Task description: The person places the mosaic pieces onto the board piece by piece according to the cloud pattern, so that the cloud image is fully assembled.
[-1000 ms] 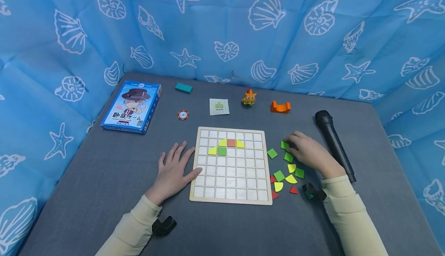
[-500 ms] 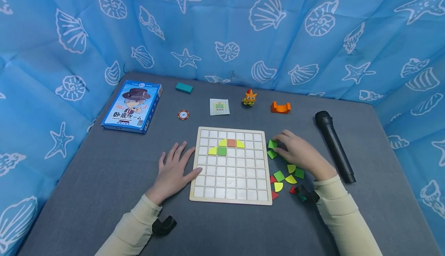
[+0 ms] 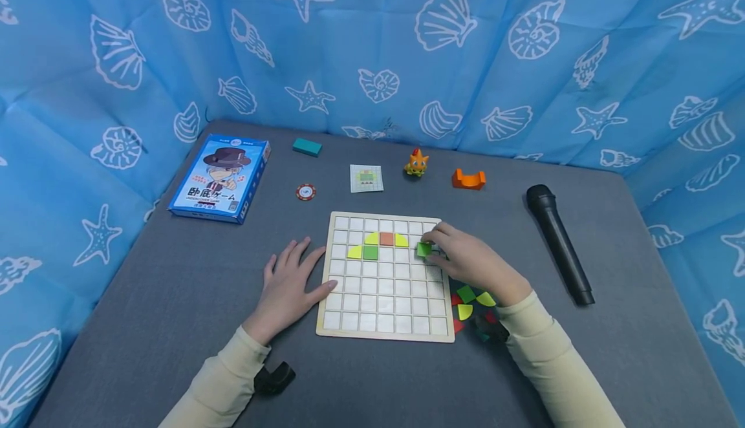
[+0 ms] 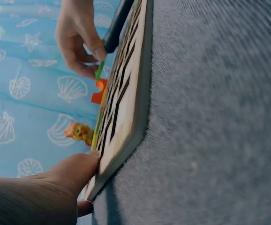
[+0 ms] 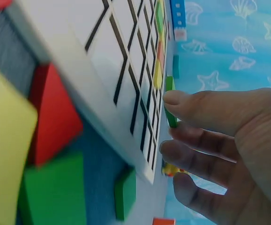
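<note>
A wooden grid board (image 3: 386, 288) lies flat before me. Its upper rows hold yellow quarter-round tiles (image 3: 354, 253), a brownish-orange square (image 3: 387, 239) and a green square (image 3: 370, 253). Over the board's upper right part, my right hand (image 3: 471, 261) pinches another green square tile (image 3: 423, 250) between thumb and fingers; the right wrist view shows this tile (image 5: 171, 115) held on edge, apart from the grid. My left hand (image 3: 288, 292) rests with fingers spread on the table at the board's left side, its thumb (image 4: 81, 166) touching the edge.
Loose green, yellow and red tiles (image 3: 465, 294) lie right of the board, partly hidden by my right arm. Farther right is a black microphone (image 3: 561, 247). Behind stand a blue game box (image 3: 220, 179), poker chip (image 3: 305, 192), pattern card (image 3: 367, 178), toy figure (image 3: 416, 163) and orange block (image 3: 468, 179).
My right hand has moved left from the loose tiles to above the board, carrying a green square tile. The left hand has stayed in place.
</note>
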Available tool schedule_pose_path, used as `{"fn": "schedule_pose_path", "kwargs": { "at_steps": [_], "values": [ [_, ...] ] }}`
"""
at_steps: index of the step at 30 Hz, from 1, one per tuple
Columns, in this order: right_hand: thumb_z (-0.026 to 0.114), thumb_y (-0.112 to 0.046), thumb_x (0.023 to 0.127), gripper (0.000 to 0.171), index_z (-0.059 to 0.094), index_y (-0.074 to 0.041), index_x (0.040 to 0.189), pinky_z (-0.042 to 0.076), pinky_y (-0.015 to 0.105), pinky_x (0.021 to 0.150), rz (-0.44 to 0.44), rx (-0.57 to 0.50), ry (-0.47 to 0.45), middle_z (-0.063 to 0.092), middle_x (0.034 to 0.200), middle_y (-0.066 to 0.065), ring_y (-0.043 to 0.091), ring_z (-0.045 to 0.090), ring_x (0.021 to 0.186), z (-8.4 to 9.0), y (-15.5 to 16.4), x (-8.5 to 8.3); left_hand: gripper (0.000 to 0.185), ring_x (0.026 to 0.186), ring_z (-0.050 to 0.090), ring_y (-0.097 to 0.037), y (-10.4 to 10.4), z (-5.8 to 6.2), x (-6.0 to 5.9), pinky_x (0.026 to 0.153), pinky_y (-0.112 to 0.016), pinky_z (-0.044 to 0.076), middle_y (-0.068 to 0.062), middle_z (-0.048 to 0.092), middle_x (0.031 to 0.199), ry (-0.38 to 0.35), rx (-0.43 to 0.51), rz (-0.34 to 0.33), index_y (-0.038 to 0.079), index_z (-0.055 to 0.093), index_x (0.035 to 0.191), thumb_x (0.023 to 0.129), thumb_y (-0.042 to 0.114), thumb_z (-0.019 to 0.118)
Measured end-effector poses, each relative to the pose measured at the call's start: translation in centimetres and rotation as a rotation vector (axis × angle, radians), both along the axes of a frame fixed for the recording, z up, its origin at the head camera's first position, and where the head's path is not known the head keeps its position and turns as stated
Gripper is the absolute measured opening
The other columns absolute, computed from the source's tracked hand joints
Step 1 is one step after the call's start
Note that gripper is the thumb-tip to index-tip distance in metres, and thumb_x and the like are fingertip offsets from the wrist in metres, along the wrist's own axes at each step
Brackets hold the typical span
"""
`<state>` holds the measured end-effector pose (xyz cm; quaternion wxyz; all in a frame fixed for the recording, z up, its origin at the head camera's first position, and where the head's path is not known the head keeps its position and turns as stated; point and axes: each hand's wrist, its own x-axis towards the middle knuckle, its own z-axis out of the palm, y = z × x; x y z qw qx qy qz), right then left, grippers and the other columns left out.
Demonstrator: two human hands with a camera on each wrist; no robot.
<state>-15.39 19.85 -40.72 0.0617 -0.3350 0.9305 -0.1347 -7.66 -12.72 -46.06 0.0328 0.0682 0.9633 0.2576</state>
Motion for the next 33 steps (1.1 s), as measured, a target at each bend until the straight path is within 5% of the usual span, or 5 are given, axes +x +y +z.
{"fn": "schedule_pose_path", "kwargs": {
  "at_steps": [12,33],
  "values": [
    [0.070,-0.019,0.088,0.028,0.063,-0.011,0.114,0.054,0.030,0.078,0.057,0.005,-0.018,0.062,0.105,0.000,0.012,0.060,0.087,-0.5,-3.2,0.0,0.064,0.142,0.020,-0.041,0.3,0.9,0.3,0.106,-0.067,0.012,-0.018,0.031,0.152,-0.018,0.026,0.030,0.015,0.050,0.139,0.086,0.046,0.068],
    [0.071,-0.019,0.088,0.021,0.067,-0.014,0.108,0.053,0.026,0.074,0.151,-0.029,0.083,0.063,0.102,-0.002,0.008,0.061,0.084,-1.5,-5.5,-0.2,0.067,0.143,0.020,-0.038,0.0,0.2,0.3,0.107,-0.064,0.013,-0.016,0.031,0.153,0.008,0.001,0.025,0.017,0.048,0.141,0.086,0.049,0.067]
  ]
}}
